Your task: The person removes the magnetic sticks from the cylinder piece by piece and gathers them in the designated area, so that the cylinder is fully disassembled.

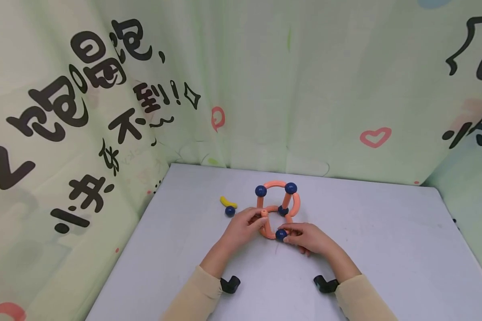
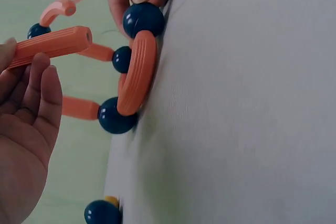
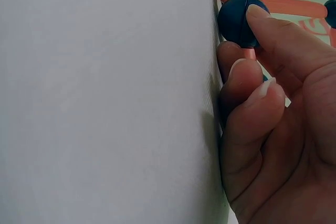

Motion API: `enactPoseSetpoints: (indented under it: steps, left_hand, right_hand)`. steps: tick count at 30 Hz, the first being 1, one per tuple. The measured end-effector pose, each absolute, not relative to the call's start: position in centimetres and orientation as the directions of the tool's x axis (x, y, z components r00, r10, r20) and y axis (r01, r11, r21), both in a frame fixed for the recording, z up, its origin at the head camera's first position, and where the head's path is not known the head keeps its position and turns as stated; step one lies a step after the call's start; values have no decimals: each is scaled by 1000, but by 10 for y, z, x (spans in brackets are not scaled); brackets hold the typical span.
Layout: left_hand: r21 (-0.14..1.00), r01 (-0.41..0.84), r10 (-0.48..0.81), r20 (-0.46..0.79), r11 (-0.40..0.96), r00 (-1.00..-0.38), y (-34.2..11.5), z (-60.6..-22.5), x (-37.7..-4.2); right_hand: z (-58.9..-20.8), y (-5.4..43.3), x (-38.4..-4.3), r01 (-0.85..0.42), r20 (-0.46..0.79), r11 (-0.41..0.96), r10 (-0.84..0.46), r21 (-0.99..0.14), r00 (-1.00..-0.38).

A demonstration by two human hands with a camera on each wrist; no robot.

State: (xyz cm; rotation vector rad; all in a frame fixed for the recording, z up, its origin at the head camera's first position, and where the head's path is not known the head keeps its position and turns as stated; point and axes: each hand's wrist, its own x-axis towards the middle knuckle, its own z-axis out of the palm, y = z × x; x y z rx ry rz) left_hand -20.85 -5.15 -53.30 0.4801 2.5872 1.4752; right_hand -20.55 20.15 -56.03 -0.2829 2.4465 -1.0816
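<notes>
On the table stands a frame of orange rods and dark blue balls, with a curved orange rod (image 1: 275, 183) joining two raised balls at its far side. My left hand (image 1: 238, 227) pinches a straight orange rod (image 2: 55, 45) between thumb and fingers; the rod's near end is bare. With the right hand (image 1: 310, 238) I grip the blue ball (image 3: 235, 20) at the frame's near corner, low on the table. Another curved orange rod (image 2: 138, 72) runs from that ball to a second blue ball (image 2: 116, 116). The fingers hide part of the frame's right side.
Left of the frame, a short curved yellow rod (image 1: 228, 203) touches a loose blue ball (image 1: 230, 211). The white table (image 1: 385, 240) meets a pale green printed curtain (image 1: 329, 89) at its back and sides. Black wrist cameras (image 1: 230, 284) sit at both cuffs.
</notes>
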Motion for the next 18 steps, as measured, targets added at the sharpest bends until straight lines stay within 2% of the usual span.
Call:
enactPoseSetpoints:
  steps: [9,18]
  left_hand:
    - [852,59,161,-30,520,-986,-94,-539,-222]
    - [802,-51,7,-69,596,-998,-138,-546,-243]
  right_hand:
    - [-562,203,-205,6,-318,663,-351,-749,-881]
    - [-563,203,-205,6,-313,654,-354,-757,-881]
